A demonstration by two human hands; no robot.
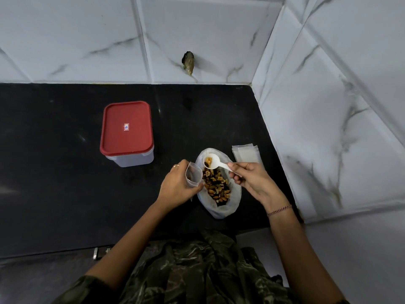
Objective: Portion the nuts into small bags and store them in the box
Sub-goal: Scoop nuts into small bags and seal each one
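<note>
Head view: nuts (217, 185) lie in the open white bag (223, 208) at frame centre on the table (65, 172). Our right hand (249, 178) pinches a loaded spoon (213, 162) above them; our left hand (177, 185) grips a small bag (194, 174) open beside it. We judge filling is underway: next, tip into that mouth. Lidded box (127, 128) waits upper left.

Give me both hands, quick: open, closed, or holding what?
Left hand: closed, gripping a small clear bag with its mouth held open.
Right hand: closed, pinching the handle of a white spoon carrying a few nuts.
</note>
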